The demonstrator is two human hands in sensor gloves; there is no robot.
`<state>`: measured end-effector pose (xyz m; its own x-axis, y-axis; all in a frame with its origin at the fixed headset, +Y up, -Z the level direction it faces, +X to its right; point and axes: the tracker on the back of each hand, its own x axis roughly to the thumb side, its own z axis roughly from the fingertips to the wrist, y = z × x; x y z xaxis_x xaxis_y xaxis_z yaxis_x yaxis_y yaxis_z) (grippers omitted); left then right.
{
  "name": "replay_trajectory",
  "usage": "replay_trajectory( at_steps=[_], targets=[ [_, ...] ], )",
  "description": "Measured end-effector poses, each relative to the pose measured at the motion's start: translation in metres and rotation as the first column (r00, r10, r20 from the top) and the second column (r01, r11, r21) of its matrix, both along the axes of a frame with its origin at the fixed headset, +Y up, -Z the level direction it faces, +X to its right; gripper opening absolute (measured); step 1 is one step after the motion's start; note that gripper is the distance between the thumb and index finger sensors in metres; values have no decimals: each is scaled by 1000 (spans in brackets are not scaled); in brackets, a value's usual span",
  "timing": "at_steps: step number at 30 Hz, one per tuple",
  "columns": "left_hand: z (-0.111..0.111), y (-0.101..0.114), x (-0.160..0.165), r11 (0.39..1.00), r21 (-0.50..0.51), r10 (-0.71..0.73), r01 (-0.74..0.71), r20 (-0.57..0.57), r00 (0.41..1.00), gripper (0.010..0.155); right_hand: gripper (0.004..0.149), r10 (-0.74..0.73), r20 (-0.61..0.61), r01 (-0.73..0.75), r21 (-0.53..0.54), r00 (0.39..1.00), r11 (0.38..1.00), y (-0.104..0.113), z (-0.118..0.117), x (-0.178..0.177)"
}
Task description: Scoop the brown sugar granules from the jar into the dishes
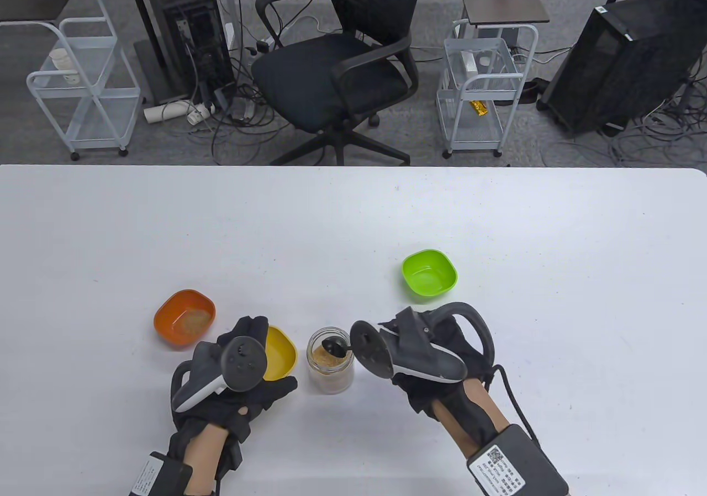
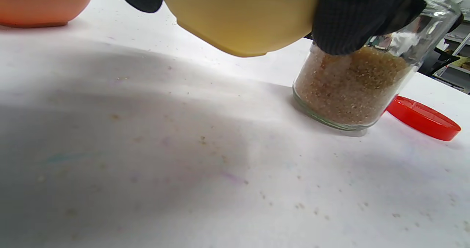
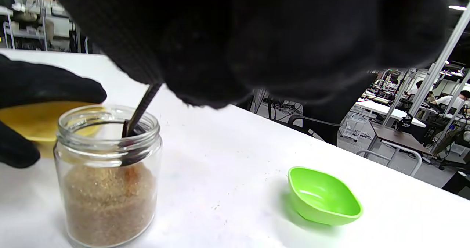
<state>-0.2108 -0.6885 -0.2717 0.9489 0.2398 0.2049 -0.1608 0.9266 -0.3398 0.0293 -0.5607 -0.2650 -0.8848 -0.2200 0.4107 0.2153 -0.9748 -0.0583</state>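
A: Step? Near first.
B: Right hand [image 1: 436, 352] pinching spoon [image 1: 333, 346], bowl down in jar [image 1: 330, 367], at sugar. Left hand [image 1: 237, 374] grips yellow dish [image 1: 280, 352], jar's 9 o'clock.
A: Next?
B: Likely lift level, tip into yellow. Orange dish [image 1: 184, 319] has sugar; green dish [image 1: 429, 275], 1 o'clock, empty.

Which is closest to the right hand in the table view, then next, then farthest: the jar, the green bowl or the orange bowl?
From the right hand:
1. Jar, just left of it, spoon inside.
2. Green bowl, beyond it, up the table.
3. Orange bowl, far left, past the left hand.
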Motion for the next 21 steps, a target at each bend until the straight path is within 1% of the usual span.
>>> replay_trajectory(
  at_steps=[7,9,11,12,14,16,18,21],
  targets=[
    [0,0,0,1000,-2,-13,13,1,1000,113,36,147,-27,-147,22,989,989,-4,-6,-28],
    [1,0,-1,1000,-5,-16,16,-1,1000,113,36,181,-33,-182,-3,983,983,-4,-8,-35],
    [1,0,-1,1000,-7,-18,18,-2,1000,113,36,177,-35,-178,-35,984,983,-4,-11,-38],
    [1,0,-1,1000,-9,-21,21,-3,1000,113,36,169,-39,-171,-57,985,984,-4,-13,-38],
    [2,0,-1,1000,-13,-27,27,-3,1000,113,36,116,-35,-120,-140,993,983,-5,-20,-37],
    [2,0,-1,999,-14,-30,30,-3,1000,113,36,76,-21,-79,-200,997,977,-7,-27,-33],
    [2,0,-1,999,-12,-34,34,-1,999,113,36,44,-8,-45,-233,999,971,-7,-33,-27],
    [2,0,-1,999,-9,-34,34,1,999,112,36,-73,38,82,-353,997,932,-11,-44,-14]
  ],
)
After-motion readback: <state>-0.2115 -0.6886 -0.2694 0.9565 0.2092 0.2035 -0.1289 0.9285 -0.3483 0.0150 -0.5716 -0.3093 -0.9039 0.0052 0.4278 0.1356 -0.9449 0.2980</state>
